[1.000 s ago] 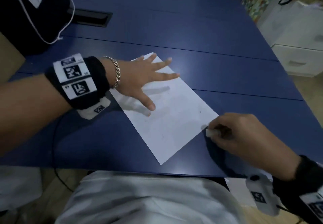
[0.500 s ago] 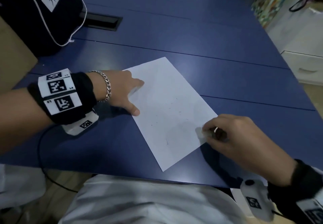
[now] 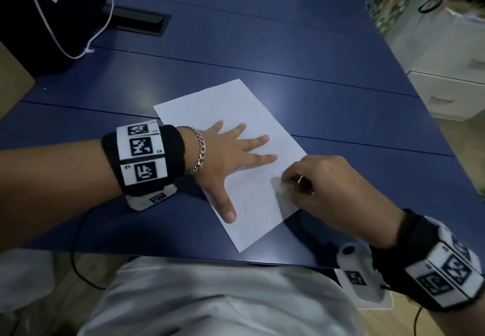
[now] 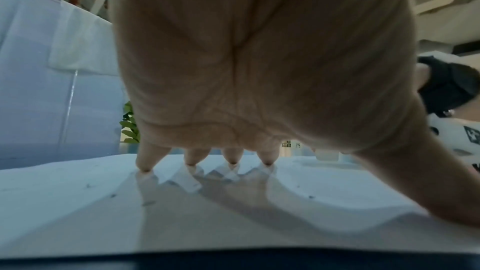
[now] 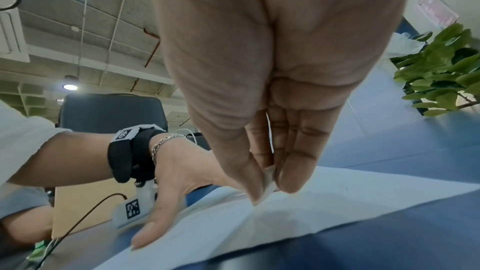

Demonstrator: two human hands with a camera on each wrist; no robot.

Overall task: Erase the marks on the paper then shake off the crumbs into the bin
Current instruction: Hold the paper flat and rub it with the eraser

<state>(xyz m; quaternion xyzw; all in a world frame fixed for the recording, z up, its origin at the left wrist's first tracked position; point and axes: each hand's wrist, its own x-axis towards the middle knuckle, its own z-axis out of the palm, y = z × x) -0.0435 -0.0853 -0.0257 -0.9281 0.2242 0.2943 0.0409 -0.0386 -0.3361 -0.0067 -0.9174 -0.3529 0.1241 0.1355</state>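
A white sheet of paper [image 3: 210,104] lies slanted on the blue table [image 3: 262,55], with faint dark marks [image 3: 245,208] near its lower part. My left hand [image 3: 233,152] lies flat on the sheet, fingers spread, pressing it down; the fingertips [image 4: 144,168] touch the paper [image 4: 78,202]. My right hand [image 3: 325,186] pinches a small white eraser [image 5: 269,184] between thumb and fingers and holds it against the paper [image 5: 337,202] at its right edge. In the head view the eraser [image 3: 279,187] shows as a blurred pale patch. No bin is in view.
A black bag [image 3: 44,13] with a white label sits at the table's far left, beside a black cable slot [image 3: 141,22]. White drawers [image 3: 446,97] stand off the table's right side. A cable [image 3: 76,251] hangs below the near edge. A green plant [image 5: 441,75] shows behind.
My left hand went from the sheet's left edge back onto its middle, fingers spread flat. My right hand with the eraser moved slightly inward over the paper's right edge.
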